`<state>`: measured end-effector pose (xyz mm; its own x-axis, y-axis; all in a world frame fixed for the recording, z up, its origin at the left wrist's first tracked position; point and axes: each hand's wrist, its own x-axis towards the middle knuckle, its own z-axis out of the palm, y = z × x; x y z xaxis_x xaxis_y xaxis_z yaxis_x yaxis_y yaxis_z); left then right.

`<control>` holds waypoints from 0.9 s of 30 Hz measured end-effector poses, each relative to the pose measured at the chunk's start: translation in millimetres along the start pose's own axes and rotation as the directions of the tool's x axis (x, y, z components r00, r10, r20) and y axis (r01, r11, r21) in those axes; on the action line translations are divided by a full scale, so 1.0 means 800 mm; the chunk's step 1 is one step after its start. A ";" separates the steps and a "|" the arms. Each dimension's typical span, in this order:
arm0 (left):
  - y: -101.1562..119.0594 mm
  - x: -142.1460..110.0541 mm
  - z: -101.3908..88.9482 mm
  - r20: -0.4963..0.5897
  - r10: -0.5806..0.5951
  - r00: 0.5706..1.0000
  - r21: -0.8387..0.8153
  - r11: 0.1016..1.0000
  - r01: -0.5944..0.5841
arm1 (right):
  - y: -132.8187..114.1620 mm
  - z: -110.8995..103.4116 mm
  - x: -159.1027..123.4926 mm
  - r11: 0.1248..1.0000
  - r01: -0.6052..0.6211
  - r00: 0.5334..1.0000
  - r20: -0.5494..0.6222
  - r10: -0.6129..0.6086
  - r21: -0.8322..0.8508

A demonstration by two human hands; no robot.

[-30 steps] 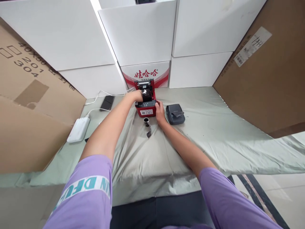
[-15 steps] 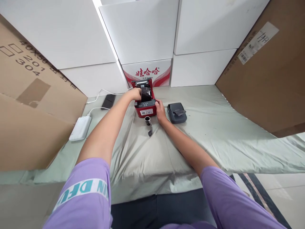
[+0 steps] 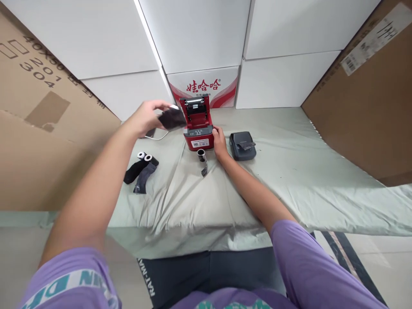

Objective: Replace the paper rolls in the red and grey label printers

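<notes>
My left hand (image 3: 147,116) pinches a black paper roll (image 3: 173,118), which has a pale end and a wide loose flap, smeared by motion. It is in the air just left of the red label printer (image 3: 198,143). The printer's lid stands up and its red inside shows. Against the printer's right side my right hand (image 3: 220,143) is closed, thumb at the front corner; some fingers are hidden. In front of the printer stands a small roll (image 3: 201,154) with a short dark tail. To the right lies a dark portable printer (image 3: 242,146) with a dark strip across it.
Two black paper rolls (image 3: 148,159) with tails lie on the green cloth (image 3: 183,201) at left. A white cable (image 3: 161,136) runs behind my left hand. White boxes (image 3: 202,34) line the back; brown cartons (image 3: 360,116) flank both sides.
My left hand has lifted the black paper roll out of the red printer and moved left. The two rolls my arm had covered now show. My right hand stays on the printer.
</notes>
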<state>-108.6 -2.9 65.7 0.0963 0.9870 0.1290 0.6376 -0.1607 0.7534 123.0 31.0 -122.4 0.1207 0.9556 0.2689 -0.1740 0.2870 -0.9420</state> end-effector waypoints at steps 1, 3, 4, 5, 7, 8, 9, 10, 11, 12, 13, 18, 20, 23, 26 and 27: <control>-0.006 -0.014 -0.006 -0.006 -0.056 0.998 -0.036 0.998 0.056 | 0.000 0.000 0.000 1.000 0.001 1.000 -0.002 -0.001 0.004; -0.021 -0.036 -0.012 0.017 -0.143 0.990 -0.039 0.989 0.143 | 0.000 0.001 0.000 1.000 -0.003 1.000 0.002 0.003 0.012; -0.030 -0.044 -0.012 0.043 -0.165 0.985 0.009 0.986 0.165 | 0.000 0.001 0.000 1.000 -0.005 1.000 0.005 0.005 0.015; -0.040 -0.051 -0.011 0.075 -0.184 0.980 0.086 0.980 0.177 | 0.000 0.001 0.000 1.000 -0.007 1.000 0.006 0.007 0.017; -0.061 -0.062 -0.004 0.136 -0.215 0.967 0.298 0.940 0.167 | 0.000 0.001 0.000 1.000 -0.011 1.000 0.004 0.011 0.021; -0.071 -0.066 0.000 0.153 -0.216 0.964 0.411 0.902 0.136 | 0.000 0.001 0.001 1.000 -0.011 1.000 0.002 0.011 0.022; -0.081 -0.070 0.005 0.166 -0.198 0.966 0.507 0.858 0.089 | 0.001 0.000 0.001 1.000 -0.010 1.000 0.002 0.010 0.022; -0.090 -0.074 0.010 0.179 -0.168 0.969 0.575 0.817 0.036 | 0.001 0.000 0.002 1.000 -0.010 1.000 0.005 0.009 0.021; -0.097 -0.077 0.015 0.195 -0.137 0.971 0.616 0.788 -0.013 | 0.002 0.000 0.002 1.000 -0.009 1.000 0.010 0.009 0.019; -0.102 -0.080 0.019 0.213 -0.111 0.971 0.637 0.769 -0.052 | 0.002 0.000 0.002 1.000 -0.008 1.000 0.013 0.008 0.017; -0.105 -0.083 0.023 0.228 -0.095 0.969 0.651 0.755 -0.080 | 0.003 -0.001 0.002 1.000 -0.006 1.000 0.015 0.006 0.012; -0.073 -0.089 0.049 0.239 -0.042 0.970 0.718 0.680 -0.147 | 0.003 -0.001 0.002 1.000 0.003 1.000 0.012 -0.003 0.007; -0.051 -0.089 0.060 0.227 0.007 0.974 0.715 0.678 -0.172 | 0.003 -0.001 0.002 1.000 -0.001 1.000 0.020 0.000 0.016; -0.034 -0.087 0.058 0.139 0.053 0.989 0.725 0.675 -0.137 | 0.003 -0.002 0.002 1.000 -0.007 1.000 0.017 0.007 0.014; -0.051 -0.087 0.023 -0.004 0.005 1.000 0.757 0.654 0.000 | 0.003 -0.002 0.003 1.000 0.004 1.000 0.020 -0.004 0.011; -0.063 -0.087 0.008 -0.027 -0.057 0.998 0.768 0.638 0.057 | 0.003 -0.001 0.003 1.000 0.009 1.000 0.021 -0.009 0.010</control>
<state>-142.5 -63.5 14.9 0.0391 0.9939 0.1034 0.9992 -0.0386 -0.0070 124.0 33.8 -124.6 0.1014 0.9541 0.2819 -0.1828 0.2964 -0.9374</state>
